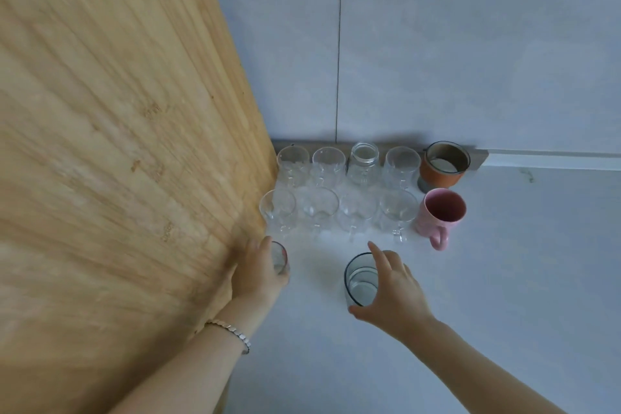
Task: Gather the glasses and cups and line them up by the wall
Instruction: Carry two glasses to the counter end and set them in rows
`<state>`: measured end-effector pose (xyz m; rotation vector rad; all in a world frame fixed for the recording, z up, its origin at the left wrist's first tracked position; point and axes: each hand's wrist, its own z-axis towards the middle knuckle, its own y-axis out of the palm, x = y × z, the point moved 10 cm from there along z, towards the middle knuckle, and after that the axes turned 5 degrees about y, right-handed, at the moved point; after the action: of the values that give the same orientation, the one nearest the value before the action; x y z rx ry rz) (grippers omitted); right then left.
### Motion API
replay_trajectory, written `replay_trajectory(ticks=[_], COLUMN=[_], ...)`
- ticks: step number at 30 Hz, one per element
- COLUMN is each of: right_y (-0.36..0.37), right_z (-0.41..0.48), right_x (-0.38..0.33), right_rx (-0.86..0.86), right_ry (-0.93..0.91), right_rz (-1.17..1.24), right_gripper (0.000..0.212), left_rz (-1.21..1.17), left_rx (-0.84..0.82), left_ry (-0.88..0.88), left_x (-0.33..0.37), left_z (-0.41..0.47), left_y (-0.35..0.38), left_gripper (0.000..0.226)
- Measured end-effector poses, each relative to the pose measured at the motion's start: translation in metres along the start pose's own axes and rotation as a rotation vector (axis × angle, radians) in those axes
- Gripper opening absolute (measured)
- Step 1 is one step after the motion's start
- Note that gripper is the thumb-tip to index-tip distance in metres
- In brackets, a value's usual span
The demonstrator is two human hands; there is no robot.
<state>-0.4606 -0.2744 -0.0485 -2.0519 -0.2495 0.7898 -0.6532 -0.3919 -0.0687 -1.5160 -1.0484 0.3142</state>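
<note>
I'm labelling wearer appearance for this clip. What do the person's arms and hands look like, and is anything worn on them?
Both forearms are bare, with no sleeves showing in the head view. The left hand has a thin bracelet of small silvery links around its wrist. The right hand and its wrist carry nothing: no ring, watch or glove can be seen. No gloves on either hand.
</note>
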Motion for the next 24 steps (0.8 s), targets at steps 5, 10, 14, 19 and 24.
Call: replay_trajectory(ticks=[5, 10, 14, 19, 24], right_y=[0.035, 0.054, 0.063, 0.062, 0.068], right_z=[0.035, 0.041, 0.037, 0.039, 0.041], right_x=[-0.064, -0.085, -0.067, -0.063, -0.063], right_rx=[-0.036, -0.036, -0.113, -0.084, -0.096], right_ry=[-0.055, -0.068, 0.047, 0.081, 0.114], right_rz=[0.002, -0.04, 0.14, 0.253, 0.283], right_gripper=[0.103, 0.11, 0.122, 0.112, 0.114], left_rz=[-0.016, -0.062, -0.08, -0.08, -0.044], left_rx=[-0.03, 0.006, 0.044, 0.07, 0.073], left_ry=[0.03, 0.034, 0.037, 0.024, 0.054], left_x=[-0.006, -0.01, -0.01, -0.01, -0.011], left_z=[-0.003, -0.003, 0.0, 0.001, 0.0], left_y=[0.0, -0.003, -0.007, -0.008, -0.005], left_gripper=[0.069, 0.072, 0.069, 0.071, 0.076])
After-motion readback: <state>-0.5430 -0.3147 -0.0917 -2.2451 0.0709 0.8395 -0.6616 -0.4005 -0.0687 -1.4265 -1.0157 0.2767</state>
